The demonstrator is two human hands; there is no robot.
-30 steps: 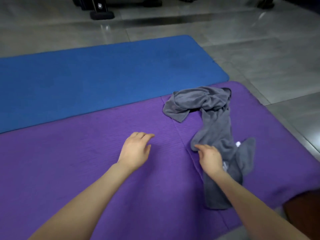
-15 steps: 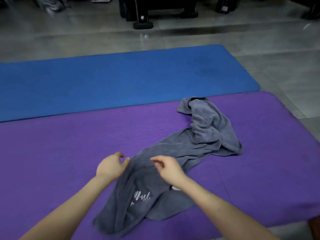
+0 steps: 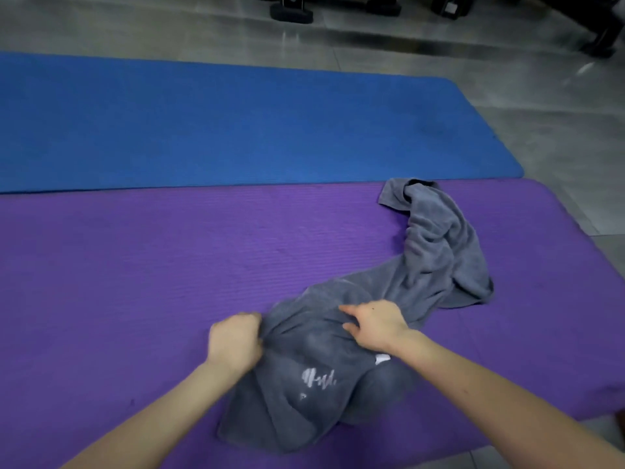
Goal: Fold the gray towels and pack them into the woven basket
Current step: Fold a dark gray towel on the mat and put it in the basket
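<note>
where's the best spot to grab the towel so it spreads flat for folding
Probably the towel by its near end's side edges, coming from above. That end lies widest, logo up, while the far end is twisted and bunched. The left hand grips the left edge; the right hand pinches mid-cloth and might do better out by the white tag.

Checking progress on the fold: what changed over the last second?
The crumpled gray towel was dragged left, nearer the person. The left hand, open before, now grips its edge; the right hand pinches it alongside. It remains unfolded on the purple ribbed mat.
</note>
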